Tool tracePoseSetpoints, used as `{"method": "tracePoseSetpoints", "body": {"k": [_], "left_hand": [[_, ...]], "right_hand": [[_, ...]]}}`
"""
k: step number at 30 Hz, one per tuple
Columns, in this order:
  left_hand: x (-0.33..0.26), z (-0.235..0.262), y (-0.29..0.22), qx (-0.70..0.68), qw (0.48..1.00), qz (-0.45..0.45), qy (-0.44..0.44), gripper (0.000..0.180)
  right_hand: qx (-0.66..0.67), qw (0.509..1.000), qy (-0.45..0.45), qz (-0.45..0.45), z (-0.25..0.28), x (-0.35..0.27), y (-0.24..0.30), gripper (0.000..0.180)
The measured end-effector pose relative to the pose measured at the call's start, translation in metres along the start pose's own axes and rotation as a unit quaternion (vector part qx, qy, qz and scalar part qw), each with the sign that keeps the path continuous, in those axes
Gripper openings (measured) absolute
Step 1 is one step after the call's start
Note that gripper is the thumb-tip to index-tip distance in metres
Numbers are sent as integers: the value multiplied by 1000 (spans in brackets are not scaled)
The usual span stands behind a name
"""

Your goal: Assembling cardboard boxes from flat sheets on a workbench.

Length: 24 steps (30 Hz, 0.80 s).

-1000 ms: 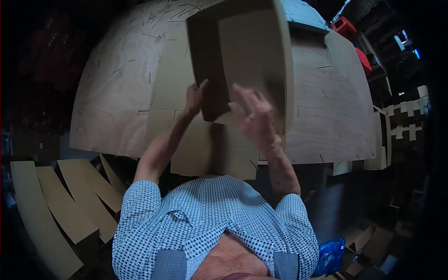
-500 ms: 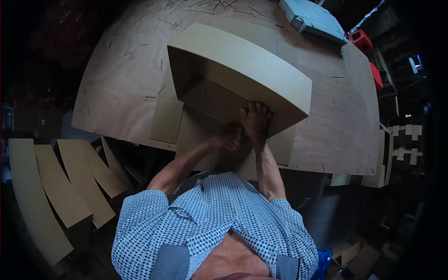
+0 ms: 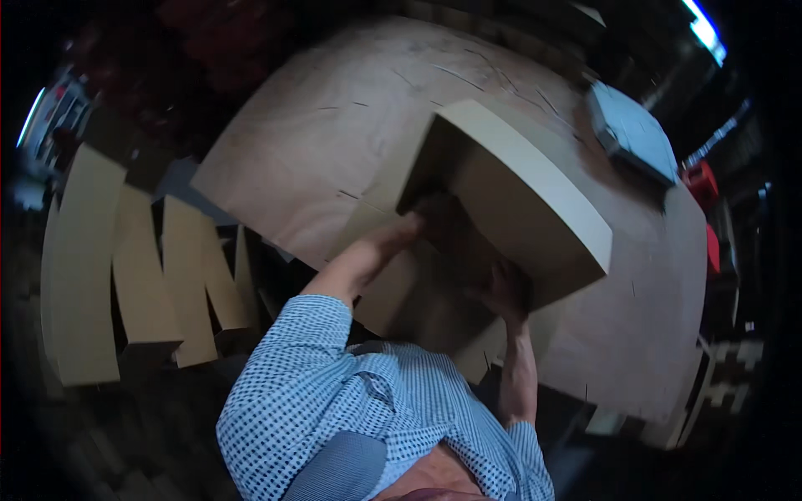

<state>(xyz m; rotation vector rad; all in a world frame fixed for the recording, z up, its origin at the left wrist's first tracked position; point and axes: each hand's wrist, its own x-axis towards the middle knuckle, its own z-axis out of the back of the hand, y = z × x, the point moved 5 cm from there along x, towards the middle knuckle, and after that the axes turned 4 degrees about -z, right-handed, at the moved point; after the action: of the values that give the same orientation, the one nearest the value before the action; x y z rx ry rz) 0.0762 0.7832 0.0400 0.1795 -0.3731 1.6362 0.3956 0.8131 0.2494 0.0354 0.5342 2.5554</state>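
Note:
A brown cardboard box (image 3: 535,221) lies half folded in front of me, its far wall standing up and its near flaps spread toward my body. Inside it, my left hand (image 3: 436,215) reaches to the left corner; deep shadow and motion blur hide its fingers. My right hand (image 3: 506,290) rests against the inner right part of the box, the thumb held apart from the fingers, with nothing visible gripped.
A plywood table (image 3: 292,167) carries the box, with thin dark strips (image 3: 458,77) scattered on it. A pale flat carton (image 3: 632,134) lies at the far right, near a red object (image 3: 700,184). Folded cardboard boxes (image 3: 142,275) stand at the left.
My view has turned, so the table and box appear tilted. My left hand has moved from near the right hand to the box's left corner. My right hand stays at the right side.

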Motion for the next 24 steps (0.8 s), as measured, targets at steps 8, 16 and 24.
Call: {"method": "tracePoseSetpoints", "body": {"k": [8, 16, 24], "left_hand": [[47, 220, -188, -178, 937, 20, 301, 32], [16, 303, -141, -109, 992, -68, -2, 13], [-8, 597, -132, 314, 931, 5, -187, 27]], "right_hand": [[-31, 988, 85, -122, 52, -65, -82, 17], [-30, 998, -37, -39, 131, -27, -25, 13], [126, 898, -406, 116, 165, 33, 44, 63]]}}
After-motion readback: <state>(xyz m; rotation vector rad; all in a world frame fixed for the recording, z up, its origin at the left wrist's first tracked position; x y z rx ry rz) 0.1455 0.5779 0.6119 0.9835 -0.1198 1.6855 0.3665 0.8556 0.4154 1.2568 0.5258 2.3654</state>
